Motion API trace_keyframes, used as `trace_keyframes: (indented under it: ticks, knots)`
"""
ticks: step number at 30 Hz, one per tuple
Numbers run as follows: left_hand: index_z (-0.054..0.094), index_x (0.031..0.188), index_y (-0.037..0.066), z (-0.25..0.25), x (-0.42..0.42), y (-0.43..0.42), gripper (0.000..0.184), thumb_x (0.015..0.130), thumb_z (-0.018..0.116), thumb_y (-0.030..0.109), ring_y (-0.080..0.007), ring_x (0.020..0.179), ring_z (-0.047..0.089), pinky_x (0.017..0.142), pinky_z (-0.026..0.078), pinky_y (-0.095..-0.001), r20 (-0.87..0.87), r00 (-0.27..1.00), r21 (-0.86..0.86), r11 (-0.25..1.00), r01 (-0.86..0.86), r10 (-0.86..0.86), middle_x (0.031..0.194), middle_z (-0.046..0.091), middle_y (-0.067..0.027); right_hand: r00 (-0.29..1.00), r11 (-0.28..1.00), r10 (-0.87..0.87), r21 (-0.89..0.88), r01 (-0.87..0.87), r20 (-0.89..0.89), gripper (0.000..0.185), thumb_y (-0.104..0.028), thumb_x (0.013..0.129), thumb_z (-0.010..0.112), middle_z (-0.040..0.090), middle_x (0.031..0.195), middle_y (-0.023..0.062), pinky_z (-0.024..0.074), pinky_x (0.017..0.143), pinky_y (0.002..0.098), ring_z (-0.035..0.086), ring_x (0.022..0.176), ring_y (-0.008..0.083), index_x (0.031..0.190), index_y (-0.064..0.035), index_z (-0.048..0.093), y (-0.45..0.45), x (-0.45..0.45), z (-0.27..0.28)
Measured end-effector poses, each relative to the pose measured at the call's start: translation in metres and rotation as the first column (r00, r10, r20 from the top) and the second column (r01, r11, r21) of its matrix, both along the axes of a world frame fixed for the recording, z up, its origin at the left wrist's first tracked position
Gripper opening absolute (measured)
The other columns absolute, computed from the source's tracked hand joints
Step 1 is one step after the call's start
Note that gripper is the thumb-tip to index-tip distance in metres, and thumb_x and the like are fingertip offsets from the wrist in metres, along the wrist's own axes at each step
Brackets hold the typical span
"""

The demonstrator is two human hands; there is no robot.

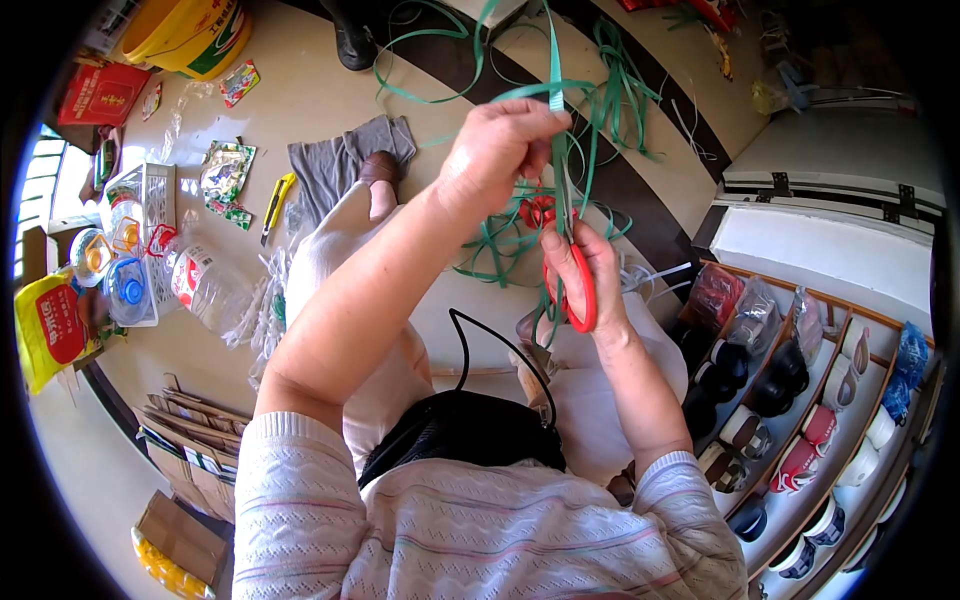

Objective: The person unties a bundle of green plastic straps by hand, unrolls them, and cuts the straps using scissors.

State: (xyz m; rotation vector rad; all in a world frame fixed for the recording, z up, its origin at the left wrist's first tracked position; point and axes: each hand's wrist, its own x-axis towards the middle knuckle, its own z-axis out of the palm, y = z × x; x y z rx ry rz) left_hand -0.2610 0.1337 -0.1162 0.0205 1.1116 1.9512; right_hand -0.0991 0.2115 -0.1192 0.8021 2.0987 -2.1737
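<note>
Pinched between the fingertips of my left hand (505, 150) is a green plastic strap (555, 50), which runs up out of the grip. My right hand (592, 275) is wrapped round the red handles of a pair of scissors (584, 305). Their blades point up toward my left hand, close beside the strap; whether they touch it I cannot tell. Below and behind the hands, loose green strapping (625, 90) lies in tangled loops on the floor. A red item (537, 211) shows among the loops, partly hidden.
A shoe rack (815, 350) stands at the right. To the left lie a grey cloth (350, 160), a yellow utility knife (278, 205), a large clear bottle (205, 280) and a white basket (158, 200). A yellow bucket (190, 40) is at the upper left, folded cardboard (190, 440) lower left.
</note>
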Motion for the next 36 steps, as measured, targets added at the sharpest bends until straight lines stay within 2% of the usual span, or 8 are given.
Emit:
trace_keyframes:
  ticks: [4, 14, 17, 20, 23, 26, 33, 36]
  knots:
    - [0.059, 0.079, 0.002, -0.001, -0.015, -0.002, 0.015, 0.081, 0.065, 0.015, -0.0092, 0.047, 0.043, 0.045, 0.032, -0.0213, 0.002, 0.999, 0.066, 0.997, -0.044, 0.044, 0.057, 0.050, -0.0014, 0.999, 0.999, 0.039, 0.012, -0.039, 0.020, 0.027, -0.033, 0.084, 0.063, 0.043, 0.060, -0.0075, 0.0317, 0.046, 0.0186, 0.039, 0.051, 0.0031, 0.087, -0.0073, 0.054, 0.001, 0.003, -0.001]
    - [0.057, 0.074, 0.003, -0.005, -0.006, 0.000, 0.016, 0.080, 0.066, 0.014, -0.0100, 0.048, 0.044, 0.046, 0.035, -0.0224, -0.067, 0.997, 0.042, 0.998, -0.039, 0.042, 0.058, 0.051, -0.0015, 1.000, 1.000, 0.008, 0.025, -0.008, 0.027, 0.027, -0.032, 0.085, 0.062, 0.045, 0.063, -0.0062, 0.0330, 0.048, 0.0189, 0.040, 0.054, 0.0036, 0.086, -0.0065, 0.054, 0.000, 0.001, 0.000]
    - [0.057, 0.073, 0.003, -0.004, -0.005, 0.000, 0.016, 0.080, 0.066, 0.014, -0.0095, 0.047, 0.044, 0.046, 0.035, -0.0223, -0.069, 0.996, 0.034, 0.998, -0.057, 0.059, 0.058, 0.050, -0.0011, 0.999, 0.996, 0.042, 0.073, -0.043, 0.012, 0.030, -0.034, 0.088, 0.057, 0.042, 0.057, -0.0061, 0.0281, 0.040, 0.0184, 0.038, 0.044, 0.0028, 0.095, -0.0055, 0.055, 0.001, 0.003, -0.005]
    - [0.057, 0.071, 0.004, -0.002, -0.001, 0.000, 0.017, 0.080, 0.067, 0.015, -0.0087, 0.047, 0.043, 0.046, 0.034, -0.0218, -0.073, 0.996, 0.014, 0.998, -0.059, 0.060, 0.057, 0.050, -0.0003, 0.999, 0.994, 0.031, 0.104, -0.028, -0.027, 0.027, -0.032, 0.085, 0.063, 0.045, 0.063, -0.0064, 0.0318, 0.047, 0.0186, 0.039, 0.052, 0.0033, 0.085, -0.0062, 0.055, 0.001, -0.002, -0.001]
    - [0.057, 0.070, 0.005, -0.002, 0.005, 0.000, 0.019, 0.080, 0.067, 0.017, -0.0078, 0.047, 0.043, 0.046, 0.032, -0.0208, -0.081, 0.996, 0.005, 1.000, -0.029, 0.029, 0.055, 0.049, 0.0005, 0.998, 0.995, 0.011, 0.096, -0.005, -0.060, 0.027, -0.031, 0.084, 0.063, 0.044, 0.061, -0.0066, 0.0307, 0.046, 0.0187, 0.037, 0.051, 0.0033, 0.084, -0.0059, 0.055, 0.002, -0.004, -0.005]
    - [0.056, 0.070, 0.005, -0.004, 0.005, 0.001, 0.019, 0.079, 0.067, 0.017, -0.0081, 0.047, 0.042, 0.046, 0.032, -0.0212, -0.081, 0.996, -0.003, 1.000, -0.027, 0.027, 0.055, 0.049, 0.0001, 0.998, 0.998, -0.002, 0.066, -0.002, 0.065, 0.027, -0.031, 0.084, 0.063, 0.044, 0.061, -0.0066, 0.0310, 0.046, 0.0188, 0.038, 0.051, 0.0033, 0.083, -0.0059, 0.055, 0.003, -0.002, 0.001]
    - [0.056, 0.070, 0.005, -0.004, -0.009, 0.002, 0.019, 0.079, 0.067, 0.016, -0.0089, 0.048, 0.042, 0.046, 0.032, -0.0218, -0.032, 0.998, 0.034, 0.998, -0.054, 0.055, 0.056, 0.049, -0.0004, 1.000, 0.996, 0.011, 0.086, -0.011, 0.004, 0.026, -0.031, 0.085, 0.063, 0.045, 0.061, -0.0064, 0.0314, 0.046, 0.0191, 0.039, 0.052, 0.0027, 0.083, -0.0068, 0.054, -0.002, 0.002, -0.002]
    - [0.056, 0.070, 0.005, -0.006, -0.008, 0.003, 0.018, 0.079, 0.067, 0.016, -0.0085, 0.048, 0.043, 0.046, 0.033, -0.0215, -0.076, 0.994, 0.049, 0.996, -0.070, 0.074, 0.056, 0.049, -0.0002, 1.000, 0.998, 0.002, 0.055, -0.001, -0.031, 0.026, -0.031, 0.085, 0.062, 0.045, 0.060, -0.0064, 0.0312, 0.045, 0.0192, 0.039, 0.052, 0.0028, 0.085, -0.0069, 0.054, -0.001, 0.000, -0.004]
